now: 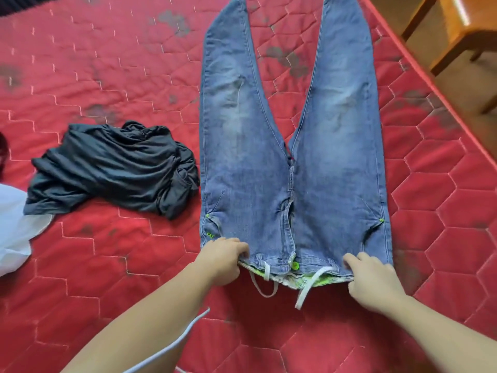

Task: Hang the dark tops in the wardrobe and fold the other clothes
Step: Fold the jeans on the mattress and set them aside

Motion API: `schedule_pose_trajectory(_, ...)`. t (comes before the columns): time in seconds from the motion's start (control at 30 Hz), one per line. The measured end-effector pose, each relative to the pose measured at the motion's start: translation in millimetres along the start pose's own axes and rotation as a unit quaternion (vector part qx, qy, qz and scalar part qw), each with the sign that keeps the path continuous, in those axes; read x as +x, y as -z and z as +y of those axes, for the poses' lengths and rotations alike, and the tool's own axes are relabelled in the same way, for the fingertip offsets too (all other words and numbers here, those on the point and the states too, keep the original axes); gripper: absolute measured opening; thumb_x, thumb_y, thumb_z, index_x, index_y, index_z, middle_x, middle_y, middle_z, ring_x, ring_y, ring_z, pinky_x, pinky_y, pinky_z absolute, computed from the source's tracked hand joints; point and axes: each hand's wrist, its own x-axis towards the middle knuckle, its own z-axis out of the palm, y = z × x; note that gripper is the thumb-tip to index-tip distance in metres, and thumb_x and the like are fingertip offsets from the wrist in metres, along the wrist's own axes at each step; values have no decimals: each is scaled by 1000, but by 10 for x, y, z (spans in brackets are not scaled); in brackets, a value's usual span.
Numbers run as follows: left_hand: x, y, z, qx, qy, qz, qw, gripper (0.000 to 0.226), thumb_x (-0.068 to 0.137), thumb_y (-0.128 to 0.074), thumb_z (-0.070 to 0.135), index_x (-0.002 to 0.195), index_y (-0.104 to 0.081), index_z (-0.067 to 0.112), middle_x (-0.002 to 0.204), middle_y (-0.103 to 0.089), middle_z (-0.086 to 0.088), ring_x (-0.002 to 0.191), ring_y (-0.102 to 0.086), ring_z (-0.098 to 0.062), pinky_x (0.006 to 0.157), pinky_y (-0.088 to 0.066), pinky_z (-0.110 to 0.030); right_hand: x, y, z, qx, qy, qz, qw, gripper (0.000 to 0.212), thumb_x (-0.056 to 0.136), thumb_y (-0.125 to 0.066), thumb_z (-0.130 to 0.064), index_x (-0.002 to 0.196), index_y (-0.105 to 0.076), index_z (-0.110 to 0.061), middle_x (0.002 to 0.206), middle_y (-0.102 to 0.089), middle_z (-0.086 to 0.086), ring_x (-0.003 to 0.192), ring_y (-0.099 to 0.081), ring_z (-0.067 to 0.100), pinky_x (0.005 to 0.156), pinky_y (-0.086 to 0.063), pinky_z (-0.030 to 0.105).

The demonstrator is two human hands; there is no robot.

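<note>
Blue jeans (269, 162) lie flat on the red quilted mattress (107, 76), legs spread apart and pointing away from me, waistband nearest me with a white drawstring hanging out. My left hand (223, 259) pinches the left end of the waistband. My right hand (373, 284) grips the waistband's right end. A crumpled dark top (113, 168) sits on the mattress to the left of the jeans, apart from them.
A white garment (13, 230) lies at the left edge, partly under the dark top. A wooden chair (462, 30) stands on the floor beyond the mattress's right edge. A white cord (172, 343) crosses the lower foreground.
</note>
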Motion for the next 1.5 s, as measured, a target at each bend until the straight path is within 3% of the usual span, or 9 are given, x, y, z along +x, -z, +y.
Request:
schedule_pose_trajectory(0.2,-323,-347,-34,3,-31,-63,998,36,74,-47,11,100,-58,33,103,-56,10,103,-56,-19,72,-37,-28,-411,-361,-151,11,18,-57,998,23,81,-47,-25,93,-30,-34,107,-49,-5,111,-51,20,88,-38,37)
schedule_pose_trajectory(0.5,-318,-439,44,-12,-25,-193,981,37,77,-61,15,110,-67,29,106,-68,4,85,-57,-15,67,-39,-18,-454,-404,-109,72,27,-193,978,24,76,-43,-17,93,-49,-34,118,-60,-7,108,-57,19,83,-45,28)
schedule_pose_trajectory(0.7,-227,-152,-80,26,-32,-116,992,6,82,-57,26,84,-62,22,92,-69,-3,86,-59,-25,69,-45,-29,-323,-67,-102,6,19,-44,999,4,76,-48,-21,72,-48,-23,102,-68,-2,103,-62,24,75,-38,33)
schedule_pose_trajectory(0.83,-134,101,-228,37,-6,-87,996,24,82,-58,30,64,-43,23,69,-53,6,75,-52,-23,66,-46,-33,-120,174,-90,-24,17,38,999,14,78,-47,-19,66,-40,-21,97,-68,0,99,-62,24,74,-27,37)
schedule_pose_trajectory(1.07,232,662,-280,74,39,146,986,15,88,-56,43,89,-51,29,97,-65,-7,90,-63,-36,64,-38,-33,379,729,86,-15,-20,169,985,19,76,-51,-21,64,-35,-19,93,-70,5,92,-63,27,75,-27,37)
schedule_pose_trajectory(1.2,606,1101,-308,89,88,140,982,18,86,-58,30,104,-60,32,110,-67,-6,103,-62,-33,78,-43,-37,795,1161,158,-30,-2,197,980,2,79,-51,-23,79,-50,-23,97,-65,4,98,-60,26,88,-31,40)
schedule_pose_trajectory(1.3,896,1421,-340,91,147,130,976,35,84,-56,21,115,-61,36,118,-64,-6,110,-59,-32,89,-40,-40,1149,1456,184,-59,-1,194,979,15,83,-50,-23,97,-58,-20,105,-61,7,106,-55,29,98,-29,44)
schedule_pose_trajectory(1.4,1201,1617,-367,87,163,263,947,37,84,-55,15,117,-61,32,119,-63,-8,113,-55,-32,93,-35,-43,1557,1718,254,-15,-12,244,969,28,81,-52,-15,108,-61,-17,113,-58,12,111,-52,32,100,-27,45)
schedule_pose_trajectory(1.5,1402,1550,-328,43,148,389,908,53,85,-60,22,136,-48,34,147,-40,-4,136,-33,-29,107,-22,-49,1783,1813,261,95,-36,337,936,51,78,-59,-13,129,-53,-17,131,-46,16,124,-41,35,109,-20,51)
